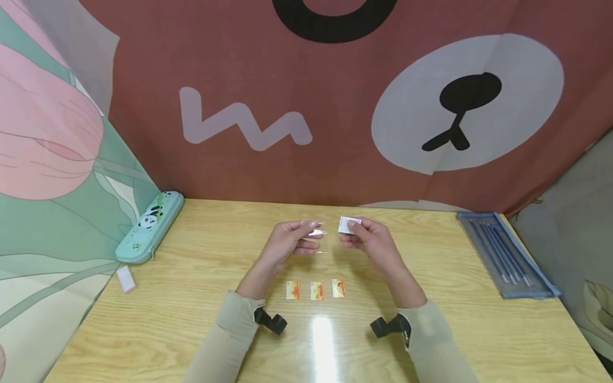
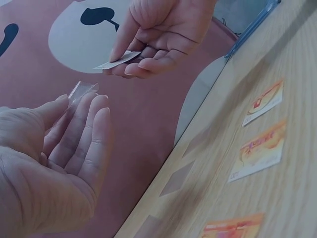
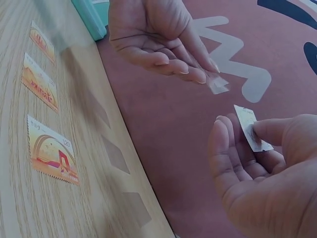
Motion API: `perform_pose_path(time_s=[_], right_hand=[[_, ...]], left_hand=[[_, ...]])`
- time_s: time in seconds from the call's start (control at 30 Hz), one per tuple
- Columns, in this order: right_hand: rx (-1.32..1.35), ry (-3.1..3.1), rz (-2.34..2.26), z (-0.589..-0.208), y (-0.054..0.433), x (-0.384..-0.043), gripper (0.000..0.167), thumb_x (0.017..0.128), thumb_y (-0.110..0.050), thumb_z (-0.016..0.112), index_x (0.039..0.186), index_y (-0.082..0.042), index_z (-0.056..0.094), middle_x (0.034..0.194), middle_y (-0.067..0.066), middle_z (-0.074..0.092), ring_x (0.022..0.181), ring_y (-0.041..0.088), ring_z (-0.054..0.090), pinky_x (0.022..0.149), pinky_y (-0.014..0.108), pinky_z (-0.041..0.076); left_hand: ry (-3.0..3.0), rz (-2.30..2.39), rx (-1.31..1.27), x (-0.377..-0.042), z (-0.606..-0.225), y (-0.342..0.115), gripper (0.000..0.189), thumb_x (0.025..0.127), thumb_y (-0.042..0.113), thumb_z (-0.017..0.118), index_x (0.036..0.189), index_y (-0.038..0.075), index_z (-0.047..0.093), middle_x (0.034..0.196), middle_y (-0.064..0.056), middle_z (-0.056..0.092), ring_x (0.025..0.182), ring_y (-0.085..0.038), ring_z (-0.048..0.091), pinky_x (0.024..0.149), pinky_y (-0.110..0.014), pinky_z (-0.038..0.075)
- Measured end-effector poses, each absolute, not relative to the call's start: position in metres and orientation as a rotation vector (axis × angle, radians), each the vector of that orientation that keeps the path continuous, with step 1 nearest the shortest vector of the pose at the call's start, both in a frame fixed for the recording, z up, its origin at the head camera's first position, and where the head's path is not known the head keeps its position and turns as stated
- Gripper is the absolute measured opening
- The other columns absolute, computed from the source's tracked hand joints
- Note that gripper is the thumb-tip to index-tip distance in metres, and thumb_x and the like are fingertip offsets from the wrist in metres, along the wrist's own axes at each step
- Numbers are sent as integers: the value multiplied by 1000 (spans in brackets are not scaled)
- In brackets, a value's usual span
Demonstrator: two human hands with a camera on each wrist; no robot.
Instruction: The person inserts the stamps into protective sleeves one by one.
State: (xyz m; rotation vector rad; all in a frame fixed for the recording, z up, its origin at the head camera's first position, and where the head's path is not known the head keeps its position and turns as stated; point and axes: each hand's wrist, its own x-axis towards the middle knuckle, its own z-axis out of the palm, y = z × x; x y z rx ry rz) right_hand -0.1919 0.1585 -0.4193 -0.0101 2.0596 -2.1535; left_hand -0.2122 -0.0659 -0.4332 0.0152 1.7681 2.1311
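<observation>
My left hand (image 1: 287, 240) pinches a small clear plastic sleeve (image 2: 83, 91) between thumb and fingers, above the table's far half. Facing it, a short gap away, my right hand (image 1: 372, 238) grips a small white stamp-sized paper (image 3: 250, 129), thumb on top and fingers beneath. Three orange and yellow stamps lie face up in a row nearer my body: a left one (image 1: 292, 290), a middle one (image 1: 317, 291) and a right one (image 1: 339, 288). Several faint greyish squares (image 3: 116, 154) show on the wood beyond the stamps.
At the far left of the wooden table (image 1: 191, 330) lies a mint pencil case (image 1: 150, 226) with a panda print, and a small white block (image 1: 126, 279) beside it. A blue-edged mesh pouch (image 1: 507, 255) with pens lies at the right. A printed curtain (image 1: 335, 170) hangs behind.
</observation>
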Motion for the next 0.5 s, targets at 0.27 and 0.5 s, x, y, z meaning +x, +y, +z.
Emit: perform_pose_path(time_s=[0.27, 0.5], right_hand=[[-25, 2018, -2151, -418, 154, -192, 33, 104, -13, 58, 126, 12, 59, 89, 2, 72, 77, 9, 71, 77, 27, 63], [21, 2045, -2125, -418, 153, -192, 33, 103, -12, 59, 126, 11, 59, 90, 3, 72, 75, 9, 73, 75, 30, 64]], left_hand=[[1762, 2133, -1, -210, -430, -65, 38, 100, 27, 67, 125, -2, 68, 116, -25, 72, 75, -16, 77, 73, -33, 64], [1754, 2118, 25, -210, -431, -63, 44, 100, 25, 66, 130, -8, 63, 115, -28, 71, 76, -16, 77, 78, -36, 64]])
